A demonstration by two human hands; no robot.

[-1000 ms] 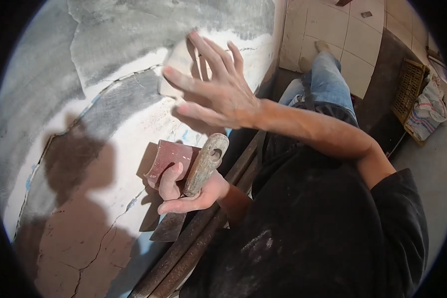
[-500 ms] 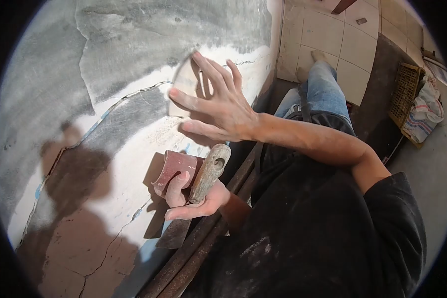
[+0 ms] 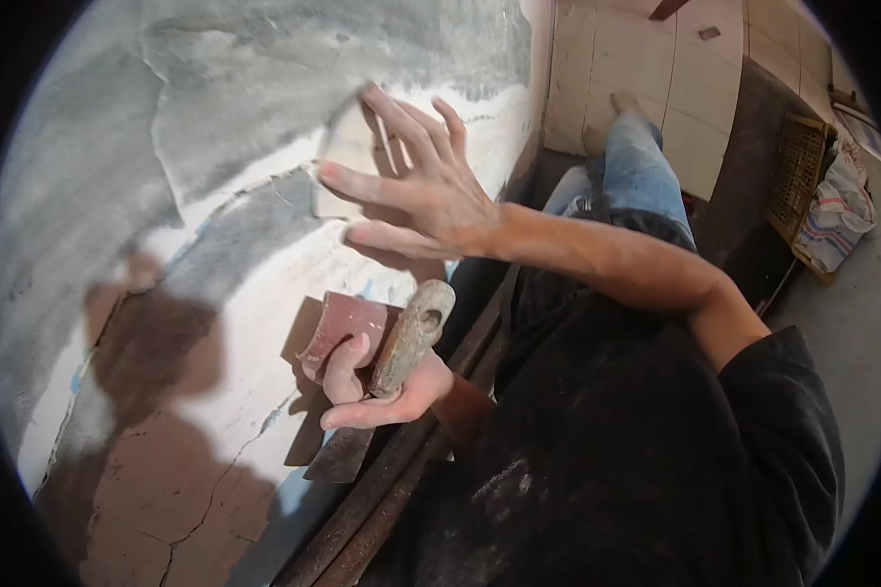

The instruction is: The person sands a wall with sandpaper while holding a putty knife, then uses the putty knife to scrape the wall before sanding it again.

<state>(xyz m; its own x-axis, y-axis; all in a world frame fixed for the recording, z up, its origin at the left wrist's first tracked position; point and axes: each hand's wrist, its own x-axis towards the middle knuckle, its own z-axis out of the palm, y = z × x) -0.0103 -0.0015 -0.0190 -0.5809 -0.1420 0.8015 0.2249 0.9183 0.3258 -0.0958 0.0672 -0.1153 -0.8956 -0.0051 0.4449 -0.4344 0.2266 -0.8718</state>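
Observation:
My right hand point(image 3: 416, 191) presses a pale piece of sandpaper point(image 3: 341, 201) flat against the wall, its fingers spread over the sheet. Beneath it runs a long crack point(image 3: 255, 186) through grey and white patches of the wall point(image 3: 264, 78). Lower down, my left hand point(image 3: 387, 391) is closed around a putty knife point(image 3: 408, 342) with a worn, whitish handle; the metal blade point(image 3: 339, 456) sticks out below the fingers. The same hand also holds a curled reddish piece of sandpaper point(image 3: 347, 328) against the handle.
Rusty pipes point(image 3: 377, 509) run along the foot of the wall beside my body. A yellow crate point(image 3: 798, 186) stands at the right with a striped sack point(image 3: 837, 220) against it. Pale floor tiles point(image 3: 631, 59) lie ahead, and a second crack point(image 3: 210, 489) marks the lower wall.
My right hand has slid a little up and left along the wall with the sandpaper. The left hand keeps its hold on the putty knife and reddish sandpaper, barely moved.

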